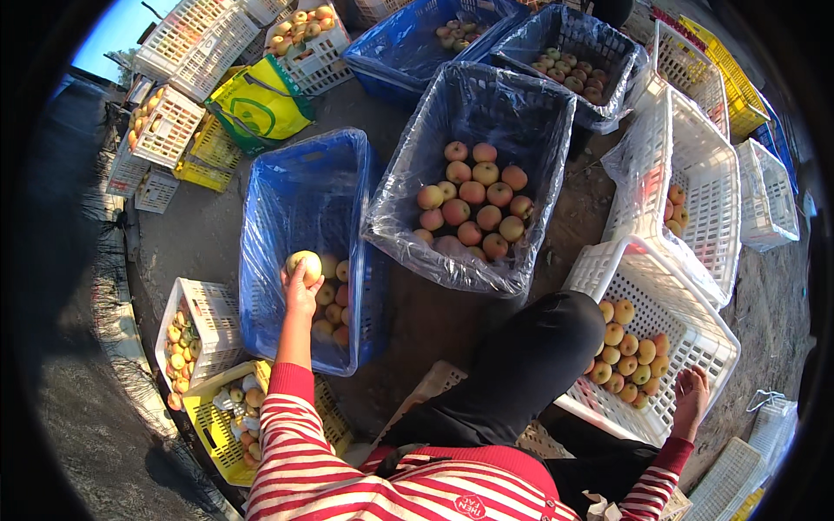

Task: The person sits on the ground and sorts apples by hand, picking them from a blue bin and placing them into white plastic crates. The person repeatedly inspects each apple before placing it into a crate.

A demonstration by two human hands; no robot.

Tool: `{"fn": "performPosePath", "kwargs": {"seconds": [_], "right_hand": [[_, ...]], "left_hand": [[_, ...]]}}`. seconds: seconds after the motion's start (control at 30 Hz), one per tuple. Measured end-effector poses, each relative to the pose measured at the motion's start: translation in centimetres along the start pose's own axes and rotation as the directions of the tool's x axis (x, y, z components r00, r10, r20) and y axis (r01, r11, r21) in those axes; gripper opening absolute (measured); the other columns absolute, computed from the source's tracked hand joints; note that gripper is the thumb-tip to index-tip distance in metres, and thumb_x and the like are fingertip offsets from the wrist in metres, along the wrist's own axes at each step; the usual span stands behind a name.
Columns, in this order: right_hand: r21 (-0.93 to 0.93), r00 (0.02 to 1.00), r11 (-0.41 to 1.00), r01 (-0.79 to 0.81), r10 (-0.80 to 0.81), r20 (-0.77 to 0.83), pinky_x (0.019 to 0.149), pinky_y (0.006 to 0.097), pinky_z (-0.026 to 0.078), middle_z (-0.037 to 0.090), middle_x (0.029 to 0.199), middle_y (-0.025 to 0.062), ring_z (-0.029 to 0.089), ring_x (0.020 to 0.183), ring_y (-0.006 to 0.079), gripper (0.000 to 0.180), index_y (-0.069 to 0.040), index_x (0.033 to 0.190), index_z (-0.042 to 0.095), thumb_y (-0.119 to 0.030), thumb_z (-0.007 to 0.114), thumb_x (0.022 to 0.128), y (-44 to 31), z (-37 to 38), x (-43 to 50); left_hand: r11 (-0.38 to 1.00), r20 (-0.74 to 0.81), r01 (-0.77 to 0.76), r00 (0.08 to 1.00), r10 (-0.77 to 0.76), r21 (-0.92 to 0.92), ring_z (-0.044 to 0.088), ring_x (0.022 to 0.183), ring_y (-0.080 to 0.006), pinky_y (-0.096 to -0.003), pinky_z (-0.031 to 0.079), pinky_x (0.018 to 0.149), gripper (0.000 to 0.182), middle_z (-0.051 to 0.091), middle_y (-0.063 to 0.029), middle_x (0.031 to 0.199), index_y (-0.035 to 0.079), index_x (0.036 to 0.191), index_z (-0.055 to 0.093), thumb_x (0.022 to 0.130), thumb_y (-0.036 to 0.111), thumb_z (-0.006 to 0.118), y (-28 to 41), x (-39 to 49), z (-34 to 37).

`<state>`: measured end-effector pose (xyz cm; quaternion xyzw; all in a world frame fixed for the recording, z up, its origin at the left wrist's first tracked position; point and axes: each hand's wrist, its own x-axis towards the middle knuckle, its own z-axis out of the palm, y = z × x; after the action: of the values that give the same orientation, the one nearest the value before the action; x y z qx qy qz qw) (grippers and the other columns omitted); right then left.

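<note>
My left hand (301, 286) holds a pale yellow apple (305, 266) over a blue plastic crate (273, 195) lined with clear film. Apples (333, 312) lie in that crate's near right part. On the right, my right hand (690, 394) is at the right side of a white plastic crate (723, 325), with its fingers somewhat bent and no apple seen in it. Yellow-red apples (629, 365) are grouped in this crate, left of the hand. Between the two crates and farther off, a dark crate (384, 215) lined with clear film holds many red-yellow apples (472, 192).
My bent knee (573, 319) is between the crates. A yellow crate (215, 443) and a white crate (218, 312) of fruit are at left. Farther off are a yellow-green bag (260, 107), stacked white crates (195, 45), another blue crate (384, 58) and a lined dark crate (515, 52).
</note>
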<state>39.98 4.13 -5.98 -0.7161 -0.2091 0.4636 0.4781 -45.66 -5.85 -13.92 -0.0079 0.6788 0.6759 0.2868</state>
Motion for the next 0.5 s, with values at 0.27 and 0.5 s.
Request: {"fn": "performPosePath", "kwargs": {"seconds": [0.27, 0.5], "right_hand": [[-0.005, 0.972, 0.975, -0.22, 0.219, -0.087, 0.073, 0.0326, 0.053, 0.065, 0.099, 0.0096, 0.067, 0.086, 0.0203, 0.023, -0.007, 0.116, 0.058, -0.01, 0.055, 0.093, 3.2, 1.7, -4.0], [0.031, 0.957, 0.971, -0.237, 0.239, -0.163, 0.07, 0.0332, 0.057, 0.067, 0.097, 0.0105, 0.07, 0.084, 0.0208, 0.021, -0.005, 0.115, 0.058, -0.008, 0.056, 0.094, 2.0, 1.9, -3.3]], "left_hand": [[0.809, -0.219, 0.138, 0.976, -0.011, 0.572, 0.055, 0.12, -0.0327, -0.0402, 0.05, 0.098, 0.077, 0.052, -0.017, 0.14, 0.008, 0.143, 0.05, 0.078, 0.033, 0.082, -16.9, 12.3, -2.6], [0.935, -0.162, 0.347, 0.929, -0.333, 0.07, 0.063, 0.101, -0.03, -0.0389, 0.055, 0.084, 0.057, 0.059, -0.0178, 0.127, 0.004, 0.138, 0.05, 0.09, 0.026, 0.07, -15.9, 15.2, -3.4]]}}
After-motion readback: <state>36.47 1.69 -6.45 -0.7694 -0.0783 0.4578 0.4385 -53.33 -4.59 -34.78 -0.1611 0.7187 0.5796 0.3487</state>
